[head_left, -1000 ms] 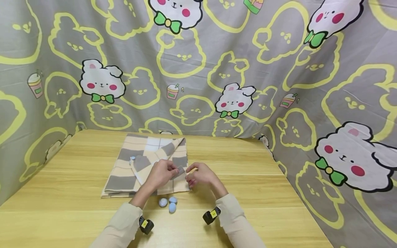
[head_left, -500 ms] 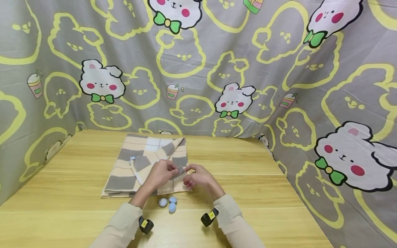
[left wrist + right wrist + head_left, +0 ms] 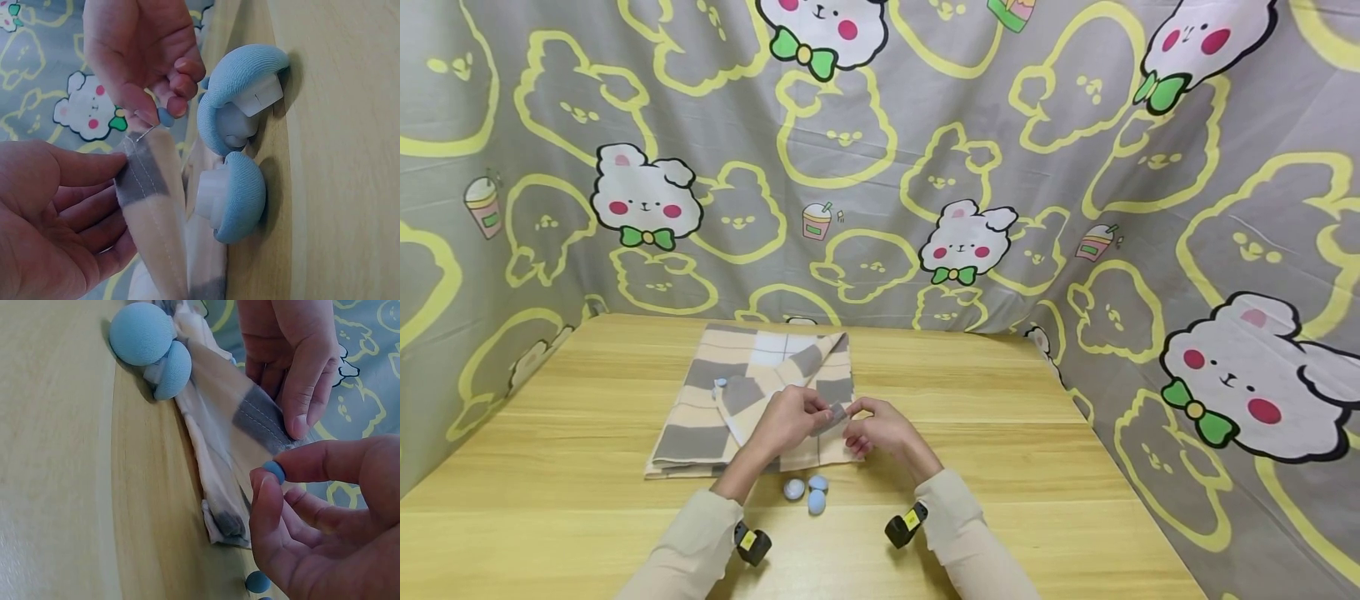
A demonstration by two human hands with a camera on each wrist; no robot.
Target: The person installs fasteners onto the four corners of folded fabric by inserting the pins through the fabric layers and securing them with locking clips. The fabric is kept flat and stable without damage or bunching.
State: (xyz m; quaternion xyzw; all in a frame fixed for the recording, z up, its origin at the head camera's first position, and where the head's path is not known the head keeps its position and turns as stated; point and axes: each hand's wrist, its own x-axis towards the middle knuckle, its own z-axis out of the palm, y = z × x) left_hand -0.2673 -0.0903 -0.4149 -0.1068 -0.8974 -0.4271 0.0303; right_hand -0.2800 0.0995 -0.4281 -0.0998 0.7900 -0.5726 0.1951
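Note:
A plaid blanket (image 3: 692, 442) in beige, grey and white lies folded on the table, one flap turned over it. My left hand (image 3: 792, 414) pinches the flap's grey corner (image 3: 265, 415) between thumb and fingers. Facing it, my right hand (image 3: 880, 425) holds a pin by its small blue head (image 3: 274, 470) between thumb and finger. In the left wrist view the thin metal shaft (image 3: 145, 133) meets the corner's tip. Close by on the wood lie three mushroom-shaped clips with ribbed blue caps, one (image 3: 244, 197) showing its white stem.
Another light-blue piece (image 3: 721, 382) sits on the flap's left corner. Small blue beads or pin heads (image 3: 257, 581) lie on the table below my right hand. The wooden table (image 3: 1000, 467) is bordered by a printed curtain (image 3: 865, 200) behind and at the sides.
My right hand has moved slightly left, bringing its fingertips up to the grey corner, and has stayed there over the last half second. My left hand keeps its hold on the blanket.

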